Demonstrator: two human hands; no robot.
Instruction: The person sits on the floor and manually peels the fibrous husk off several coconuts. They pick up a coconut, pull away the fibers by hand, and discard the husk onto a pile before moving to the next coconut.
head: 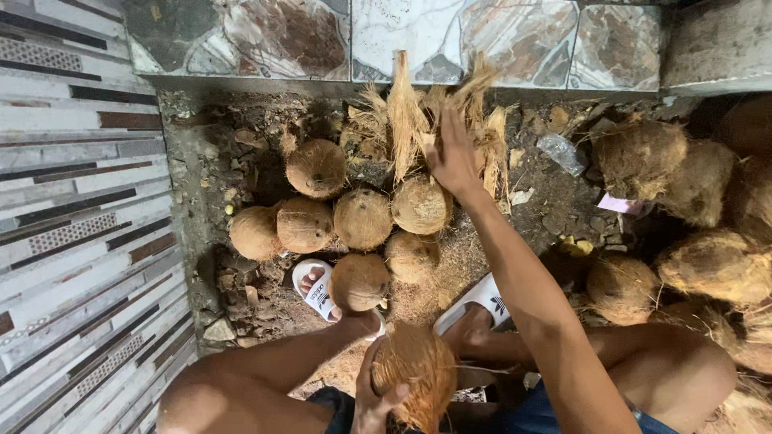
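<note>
At bottom centre, the left hand [371,402] clamps a fibrous coconut [414,374] between the knees. It looks heavy, hard and rough, best cupped around its girth. Upper centre, the right hand [452,157], fingers spread, touches loose husk [406,112].

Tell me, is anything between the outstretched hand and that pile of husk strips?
Nothing visible is. The right hand already lies on the husk strips, beyond the husked coconuts. The left hand holds a fibrous coconut near the lap.
</note>
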